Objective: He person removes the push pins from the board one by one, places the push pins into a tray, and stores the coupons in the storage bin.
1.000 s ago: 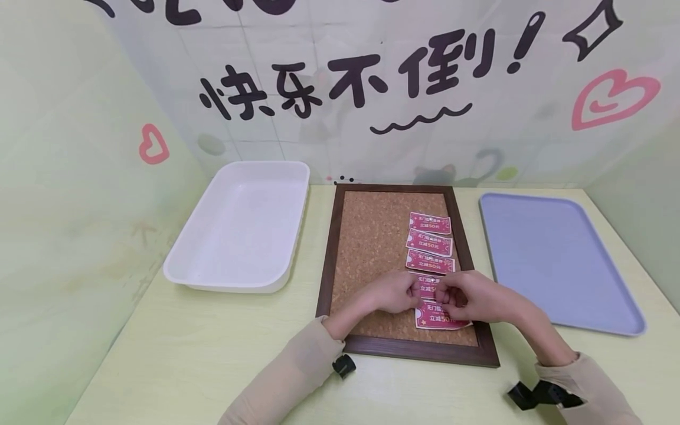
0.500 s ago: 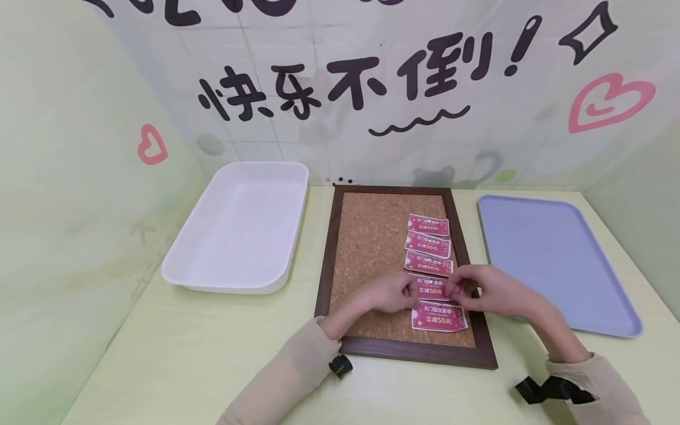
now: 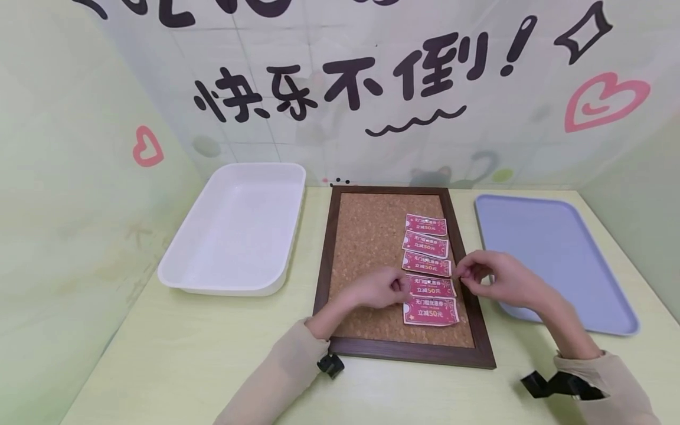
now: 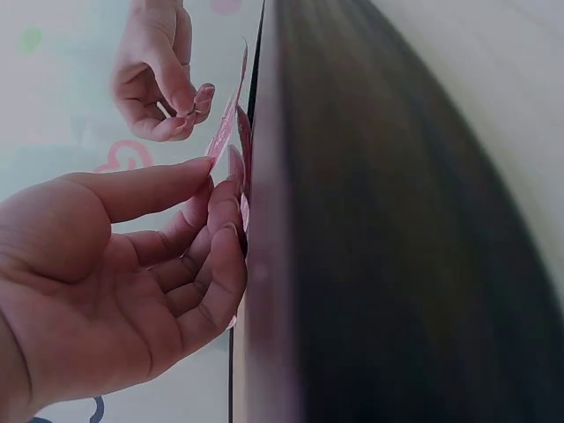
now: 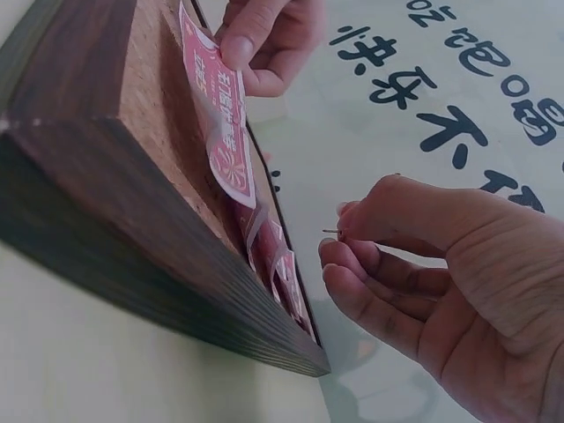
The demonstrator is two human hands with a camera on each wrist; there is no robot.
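Several pink-red paper coupons lie in a column down the right side of a framed cork board (image 3: 366,236). At its left edge, the lowest coupon (image 3: 431,313) is pinched by my left hand (image 3: 377,288); the right wrist view shows this coupon (image 5: 220,132) tilted up off the cork. Small shiny dots, seemingly pin heads, show on the coupons above it. My right hand (image 3: 502,278) hovers by the board's right frame. Between its thumb and forefinger it holds a pushpin (image 5: 331,232), with the thin metal point facing the board.
A deep white tray (image 3: 177,277) stands left of the board, and a flat blue-lilac tray (image 3: 558,260) lies to its right, behind my right hand. A printed cloth wall (image 3: 340,153) rises behind the table (image 3: 239,336).
My right hand has drawn away to the right, from over the lower coupons to the frame's edge. The left hand and the lowest coupon have shifted slightly left and up.
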